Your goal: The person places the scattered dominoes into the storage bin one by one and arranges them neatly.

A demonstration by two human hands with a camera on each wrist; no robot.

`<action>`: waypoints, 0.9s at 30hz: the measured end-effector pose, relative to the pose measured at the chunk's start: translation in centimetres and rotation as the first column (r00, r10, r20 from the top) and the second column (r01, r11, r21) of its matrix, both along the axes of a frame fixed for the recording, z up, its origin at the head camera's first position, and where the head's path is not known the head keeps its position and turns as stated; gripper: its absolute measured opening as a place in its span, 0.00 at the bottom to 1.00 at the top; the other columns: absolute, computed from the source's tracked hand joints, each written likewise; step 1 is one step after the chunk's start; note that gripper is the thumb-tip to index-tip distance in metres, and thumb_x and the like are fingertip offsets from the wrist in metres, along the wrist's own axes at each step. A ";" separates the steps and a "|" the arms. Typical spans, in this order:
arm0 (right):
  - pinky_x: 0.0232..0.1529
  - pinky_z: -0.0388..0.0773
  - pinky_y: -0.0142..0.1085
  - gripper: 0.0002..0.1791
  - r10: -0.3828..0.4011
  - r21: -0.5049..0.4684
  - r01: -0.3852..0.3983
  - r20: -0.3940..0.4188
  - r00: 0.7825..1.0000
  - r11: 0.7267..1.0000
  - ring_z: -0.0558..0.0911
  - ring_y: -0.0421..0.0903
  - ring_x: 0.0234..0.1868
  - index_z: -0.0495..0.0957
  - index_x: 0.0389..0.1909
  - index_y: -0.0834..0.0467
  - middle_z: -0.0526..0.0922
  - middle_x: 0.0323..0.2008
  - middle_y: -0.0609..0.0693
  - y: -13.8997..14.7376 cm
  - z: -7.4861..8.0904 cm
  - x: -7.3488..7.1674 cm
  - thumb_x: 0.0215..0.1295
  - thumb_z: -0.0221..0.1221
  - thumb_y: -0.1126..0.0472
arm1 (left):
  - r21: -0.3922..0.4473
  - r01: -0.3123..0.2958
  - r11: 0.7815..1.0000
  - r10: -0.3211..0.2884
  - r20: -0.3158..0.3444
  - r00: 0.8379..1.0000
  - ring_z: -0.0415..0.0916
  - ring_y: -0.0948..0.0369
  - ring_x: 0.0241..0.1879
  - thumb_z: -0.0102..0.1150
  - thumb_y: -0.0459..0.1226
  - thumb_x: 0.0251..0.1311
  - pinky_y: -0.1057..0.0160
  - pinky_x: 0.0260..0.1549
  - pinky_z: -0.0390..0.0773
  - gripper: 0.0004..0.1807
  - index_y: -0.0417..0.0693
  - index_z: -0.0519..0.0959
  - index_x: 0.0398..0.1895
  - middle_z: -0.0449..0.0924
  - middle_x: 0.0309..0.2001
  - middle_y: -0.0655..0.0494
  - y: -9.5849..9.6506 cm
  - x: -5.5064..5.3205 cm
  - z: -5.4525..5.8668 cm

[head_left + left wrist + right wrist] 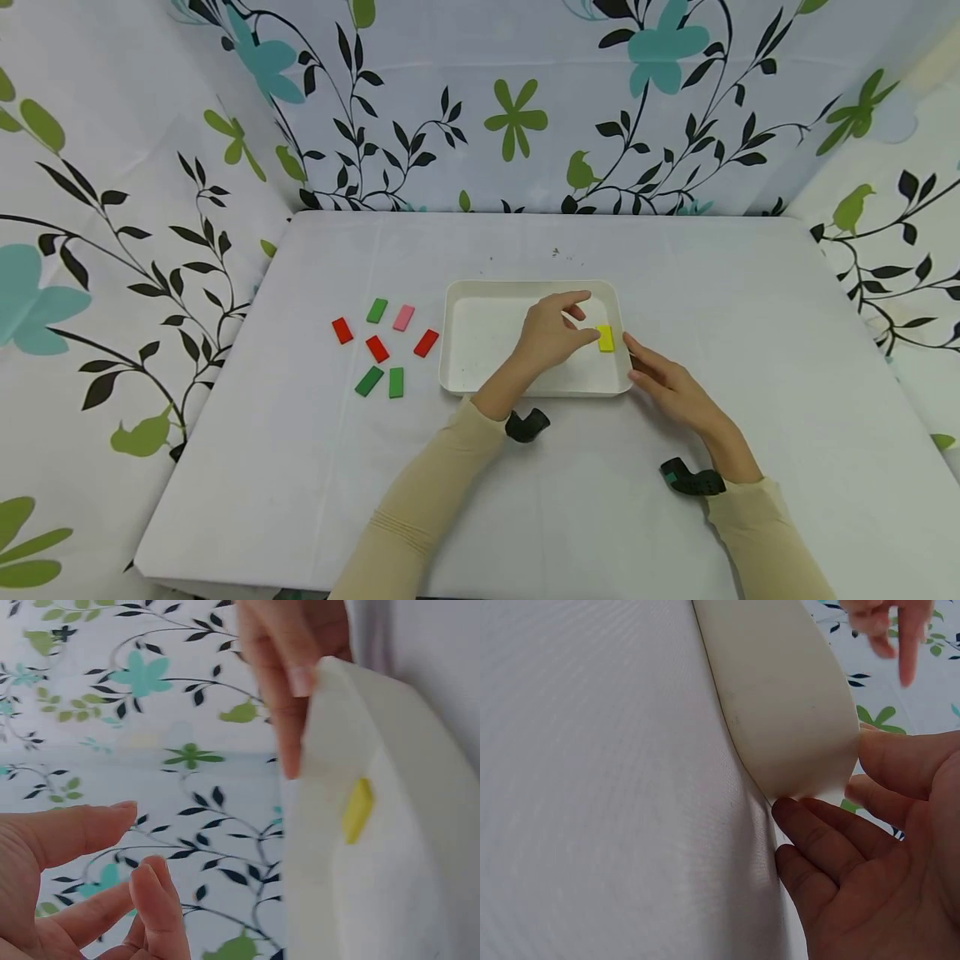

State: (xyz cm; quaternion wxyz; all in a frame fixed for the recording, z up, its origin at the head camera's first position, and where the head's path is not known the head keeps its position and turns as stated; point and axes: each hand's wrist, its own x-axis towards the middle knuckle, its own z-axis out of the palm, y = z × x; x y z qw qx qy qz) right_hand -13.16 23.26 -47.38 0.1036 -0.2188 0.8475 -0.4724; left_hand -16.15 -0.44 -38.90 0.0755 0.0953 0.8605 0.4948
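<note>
My left hand (549, 335) hovers over the white tray (480, 342), thumb and index finger spread apart with nothing between them. A yellow rectangular block (606, 340) lies inside the tray near its right end, close by the left thumb tip in the head view. In the left wrist view the same yellow block (358, 811) sits flat on the tray floor, apart from the hand. My right hand (675, 390) holds the tray's right end. The right wrist view has its thumb (900, 761) at the rim and the other fingers against the lower outer wall.
Left of the tray, several small blocks lie scattered on the white table (300, 492): red ones (426, 343), green ones (396, 382) and a pink one (403, 317). A patterned curtain (450, 50) surrounds the table's back and sides.
</note>
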 end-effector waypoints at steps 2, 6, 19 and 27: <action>0.56 0.60 0.12 0.32 0.000 0.000 0.000 0.000 1.000 1.000 0.64 0.68 0.68 0.53 0.74 0.64 0.56 0.74 0.65 0.0 0.0 0.0 0.74 0.51 0.62 | 0.039 0.009 0.999 -0.008 -0.024 1.000 0.77 0.58 0.38 0.69 0.36 0.56 0.72 0.30 0.73 0.31 0.48 0.74 0.65 0.81 0.45 0.47 -1.1 0.5 0.9; 0.57 0.60 0.12 0.32 0.001 -0.001 -0.001 0.008 1.000 1.000 0.63 0.68 0.69 0.53 0.75 0.64 0.54 0.74 0.64 -0.1 0.0 0.0 0.75 0.50 0.62 | 0.112 -0.007 0.994 0.012 -0.045 0.999 0.75 0.58 0.37 0.69 0.34 0.56 0.72 0.31 0.73 0.30 0.47 0.75 0.64 0.80 0.45 0.46 -3.9 1.3 1.8; 0.58 0.57 0.12 0.32 -0.020 0.003 0.020 0.037 0.999 1.000 0.59 0.64 0.72 0.52 0.76 0.58 0.53 0.76 0.59 0.1 -0.2 0.2 0.75 0.50 0.59 | 0.239 -0.266 0.934 0.295 -0.094 0.951 0.74 0.61 0.35 0.66 0.30 0.57 0.73 0.30 0.74 0.28 0.45 0.74 0.63 0.76 0.46 0.48 -17.3 2.3 2.7; 0.58 0.56 0.11 0.33 -0.015 0.021 0.014 0.045 0.999 1.000 0.59 0.63 0.72 0.51 0.76 0.58 0.53 0.76 0.59 0.2 0.0 0.1 0.75 0.50 0.60 | 0.279 -0.486 0.828 0.517 -0.047 0.854 0.72 0.66 0.38 0.64 0.28 0.58 0.77 0.29 0.74 0.31 0.50 0.72 0.67 0.72 0.45 0.63 -25.3 3.1 1.7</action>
